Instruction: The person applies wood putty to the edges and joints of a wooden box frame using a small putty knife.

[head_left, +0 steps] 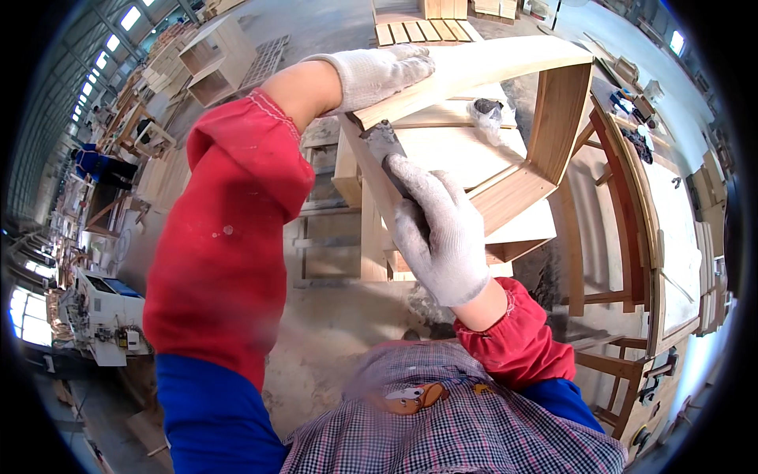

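A pale wooden box frame [550,118] with open sides stands tilted in front of me, on top of other wooden pieces. My left hand [383,77], in a white knit glove, lies with its fingers stretched along the frame's upper board [489,59], near the left corner; its thumb is hidden. In my gloved right hand [444,229] is a putty knife [382,141], fingers closed around its dark handle. The smeared grey blade is at that same corner, against the left board's edge. How far the blade touches the wood, I cannot tell.
Below the frame are more wooden box parts [371,241], with a plastic bag [491,118] holding something dark. A wooden workbench [632,205] stands at the right. A stacked box [217,63], a white machine [106,312] and a person [103,164] are at the left.
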`<state>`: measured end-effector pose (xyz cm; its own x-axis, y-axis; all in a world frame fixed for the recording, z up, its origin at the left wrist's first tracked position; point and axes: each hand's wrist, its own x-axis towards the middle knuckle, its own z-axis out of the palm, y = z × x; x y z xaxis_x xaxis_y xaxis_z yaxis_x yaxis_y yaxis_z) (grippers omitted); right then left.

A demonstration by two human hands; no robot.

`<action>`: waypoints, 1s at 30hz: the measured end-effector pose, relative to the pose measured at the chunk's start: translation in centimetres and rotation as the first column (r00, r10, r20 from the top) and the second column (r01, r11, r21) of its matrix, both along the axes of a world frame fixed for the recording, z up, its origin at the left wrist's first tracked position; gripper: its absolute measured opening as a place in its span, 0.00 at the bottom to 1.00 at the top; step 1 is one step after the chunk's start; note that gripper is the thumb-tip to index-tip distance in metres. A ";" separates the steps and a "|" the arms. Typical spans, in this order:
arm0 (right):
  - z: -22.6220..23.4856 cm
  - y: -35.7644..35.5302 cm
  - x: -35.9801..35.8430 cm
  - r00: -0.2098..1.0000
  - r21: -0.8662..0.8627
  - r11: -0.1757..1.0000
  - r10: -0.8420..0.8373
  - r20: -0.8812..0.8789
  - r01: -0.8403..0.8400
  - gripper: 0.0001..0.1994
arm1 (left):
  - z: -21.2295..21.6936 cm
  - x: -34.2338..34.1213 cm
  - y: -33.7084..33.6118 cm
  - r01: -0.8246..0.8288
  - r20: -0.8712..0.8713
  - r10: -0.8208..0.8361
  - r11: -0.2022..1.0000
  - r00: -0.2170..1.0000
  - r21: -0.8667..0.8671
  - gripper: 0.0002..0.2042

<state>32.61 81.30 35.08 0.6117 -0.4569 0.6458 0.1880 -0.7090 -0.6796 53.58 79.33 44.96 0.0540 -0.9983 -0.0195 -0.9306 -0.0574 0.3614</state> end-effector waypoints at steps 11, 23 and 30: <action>-1.1 -0.2 0.7 0.994 0.028 0.999 -0.024 0.104 0.021 0.21 | 0.3 -0.4 0.1 0.032 0.034 -0.031 0.998 0.999 -0.049 0.29; -2.1 -1.6 1.0 0.985 0.012 0.998 -0.057 0.160 0.056 0.20 | -0.5 -0.3 -0.1 0.036 0.035 -0.032 0.992 0.999 -0.119 0.28; -0.5 -0.2 -1.2 0.992 0.074 0.995 -0.071 0.105 0.063 0.19 | 0.1 -1.2 0.1 -0.016 -0.042 0.015 0.999 0.999 -0.039 0.27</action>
<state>31.42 81.13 34.60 0.5070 -0.5413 0.6708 0.2160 -0.6737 -0.7068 52.39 79.47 45.08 0.0694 -0.9974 0.0174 -0.9138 -0.0566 0.4021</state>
